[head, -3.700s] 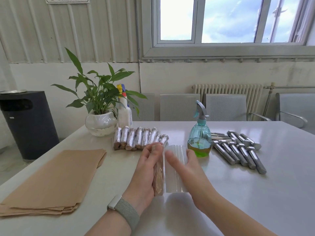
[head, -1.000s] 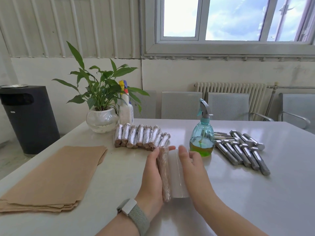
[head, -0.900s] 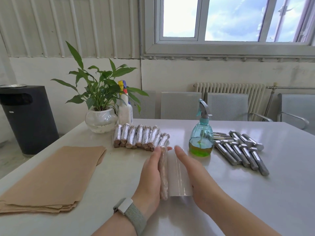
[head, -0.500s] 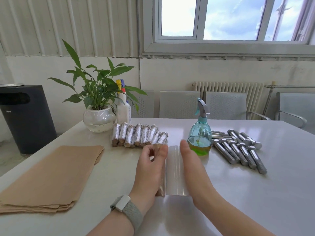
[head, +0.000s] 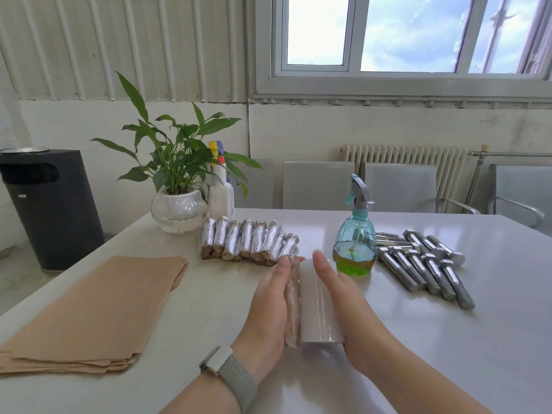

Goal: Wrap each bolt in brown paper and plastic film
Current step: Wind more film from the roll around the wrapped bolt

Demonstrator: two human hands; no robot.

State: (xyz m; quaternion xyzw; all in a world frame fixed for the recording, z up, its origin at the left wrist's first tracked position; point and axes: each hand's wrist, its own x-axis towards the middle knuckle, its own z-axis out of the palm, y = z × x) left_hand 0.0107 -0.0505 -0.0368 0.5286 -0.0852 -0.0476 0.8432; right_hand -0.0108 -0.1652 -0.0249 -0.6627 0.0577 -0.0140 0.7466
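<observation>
A bolt wrapped in brown paper with film over it (head: 292, 306) lies lengthwise on the white table (head: 454, 360), tight against the left side of a roll of plastic film (head: 318, 309). My left hand (head: 267, 309) presses flat along the bolt's left side with straight fingers. My right hand (head: 346, 312) lies with straight fingers along the right side of the roll. Both thumbs are hidden. Several finished wrapped bolts (head: 248, 243) sit in a row behind. Several bare steel bolts (head: 424, 264) lie at the right. A stack of brown paper sheets (head: 89, 312) lies at the left.
A teal spray bottle (head: 354, 243) with green liquid stands just beyond my right hand. A potted plant (head: 176, 186) and a white spray bottle (head: 221, 192) stand at the back left. Grey chairs (head: 316, 183) line the far edge; a black bin (head: 47, 204) stands on the floor.
Half a second ago my left fingers curled over the bolt's far end; now they lie straight along it. The bolt still sits against the roll, and my right hand stays on the roll.
</observation>
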